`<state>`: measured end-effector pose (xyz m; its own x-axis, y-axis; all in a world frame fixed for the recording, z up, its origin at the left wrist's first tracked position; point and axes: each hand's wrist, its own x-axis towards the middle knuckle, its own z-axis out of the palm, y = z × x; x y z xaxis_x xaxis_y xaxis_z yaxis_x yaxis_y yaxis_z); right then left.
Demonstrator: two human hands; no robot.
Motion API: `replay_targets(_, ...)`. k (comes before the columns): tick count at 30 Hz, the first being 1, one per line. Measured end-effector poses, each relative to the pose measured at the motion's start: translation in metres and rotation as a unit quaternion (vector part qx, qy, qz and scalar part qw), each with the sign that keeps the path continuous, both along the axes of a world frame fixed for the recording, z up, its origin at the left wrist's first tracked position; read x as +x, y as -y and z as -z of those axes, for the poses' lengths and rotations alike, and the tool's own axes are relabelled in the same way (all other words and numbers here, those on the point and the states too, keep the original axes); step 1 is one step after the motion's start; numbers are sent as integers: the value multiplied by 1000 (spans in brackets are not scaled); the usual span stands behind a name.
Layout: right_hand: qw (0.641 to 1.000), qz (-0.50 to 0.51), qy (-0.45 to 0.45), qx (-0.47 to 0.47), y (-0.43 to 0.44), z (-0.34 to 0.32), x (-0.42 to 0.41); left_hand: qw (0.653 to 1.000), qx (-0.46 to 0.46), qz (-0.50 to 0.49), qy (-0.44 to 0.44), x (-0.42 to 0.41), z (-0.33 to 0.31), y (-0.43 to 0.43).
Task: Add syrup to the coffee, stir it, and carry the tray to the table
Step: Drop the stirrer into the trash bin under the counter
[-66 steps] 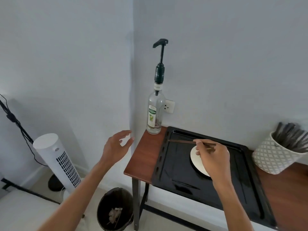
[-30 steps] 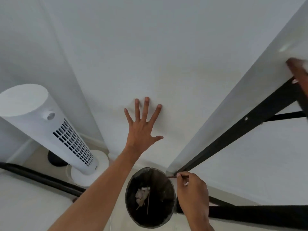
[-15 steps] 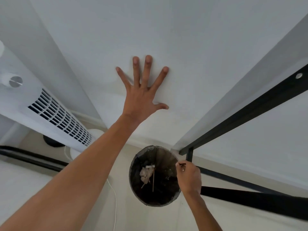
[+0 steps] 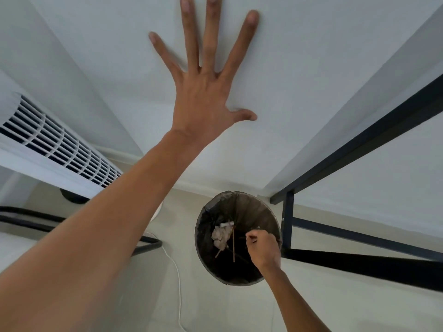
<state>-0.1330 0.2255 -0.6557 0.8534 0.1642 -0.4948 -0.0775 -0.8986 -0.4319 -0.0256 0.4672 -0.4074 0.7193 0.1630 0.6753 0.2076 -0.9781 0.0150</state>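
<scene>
My left hand (image 4: 203, 99) is pressed flat against the white wall with its fingers spread and holds nothing. Lower down, my right hand (image 4: 262, 250) hovers over the open black waste bin (image 4: 251, 209), its fingers pinched on a thin brown stir stick (image 4: 242, 237). Only a short tip of the stick shows beside the fingers. Another wooden stick (image 4: 233, 245) and crumpled paper (image 4: 220, 237) lie inside the bin. The tray, the coffee and the syrup bottle are out of view.
The table's black metal frame (image 4: 359, 144) and its leg (image 4: 287, 226) stand just right of the bin. A white tower fan (image 4: 55, 142) is at the left, with a white cable (image 4: 177, 271) trailing on the floor.
I have bent from the tabletop down towards the floor. My left hand went onto the wall. My right hand carried the stick from the tray to the bin and now reaches further over its opening.
</scene>
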Motion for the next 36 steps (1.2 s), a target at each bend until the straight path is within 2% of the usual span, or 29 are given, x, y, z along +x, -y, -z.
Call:
replay_targets(2, 1000, -4, -18, 19, -7, 4, 4, 1000, -2, 1, -3, 0, 1, 0)
replay_targets(4, 995, -16, -87, 46, -9, 6, 9, 1000, -4, 1, -10, -1, 0, 0)
replay_targets(7, 986, -66, -153, 26, -4, 6, 18, 1000, -3, -1, -22, -3, -2, 2)
replay_targets(14, 987, -102, -122, 0, 11, -27, 34, 998, 7, -3, -65, -11, -6, 1)
replay_targets(20, 991, -116, -68, -19, -1, -88, 38, 993, 18, 8, -113, -27, -15, 2)
replay_targets(23, 990, -132, -45, -27, -5, -135, 34, 983, 5, 11, -181, -51, -33, 7)
replay_targets(25, 989, -141, -34, -32, -6, -178, 29, 965, -21, 18, -263, -75, -50, 13)
replay_targets(30, 983, -181, -17, -36, -7, -315, 21, 876, -111, -8, -469, -167, -106, 8)
replay_targets(32, 983, -179, 15, -25, -6, -378, 19, 852, -122, -16, -509, -200, -145, 6)
replay_targets(36, 982, -175, 75, -10, -6, -491, 7, 844, -142, -25, -517, -233, -232, 12)
